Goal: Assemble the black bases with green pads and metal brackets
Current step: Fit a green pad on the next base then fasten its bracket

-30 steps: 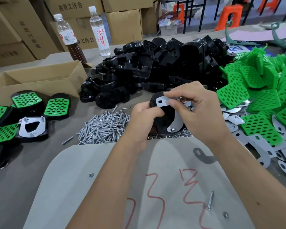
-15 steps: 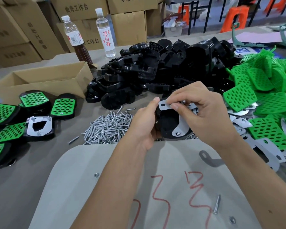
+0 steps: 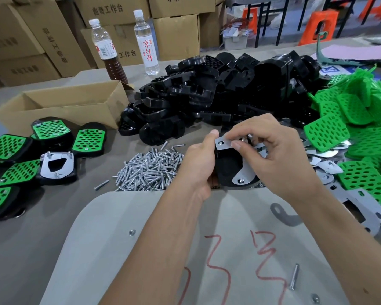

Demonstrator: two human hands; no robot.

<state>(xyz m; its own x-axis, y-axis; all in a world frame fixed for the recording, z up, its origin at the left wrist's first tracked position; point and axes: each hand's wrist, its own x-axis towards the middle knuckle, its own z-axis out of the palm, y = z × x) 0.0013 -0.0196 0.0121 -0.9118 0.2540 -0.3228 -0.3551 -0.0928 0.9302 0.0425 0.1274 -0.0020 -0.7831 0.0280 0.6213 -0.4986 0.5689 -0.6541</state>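
At frame centre, we grip the black base (image 3: 228,167) in our left hand (image 3: 199,164), fingers curled round its left edge. Our right hand (image 3: 273,150) pinches the metal bracket (image 3: 243,166) at its upper tab. The bracket lies on the base, directly between both hands, its long axis running from upper left to lower right. Beyond, the screw pile (image 3: 150,170) lies left, the green pads (image 3: 350,137) right.

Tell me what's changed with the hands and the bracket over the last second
The left hand has tilted the black base more upright, its thumb now on the metal bracket. The right hand still pinches the bracket's top against the base. The screw pile and finished pieces are unmoved.
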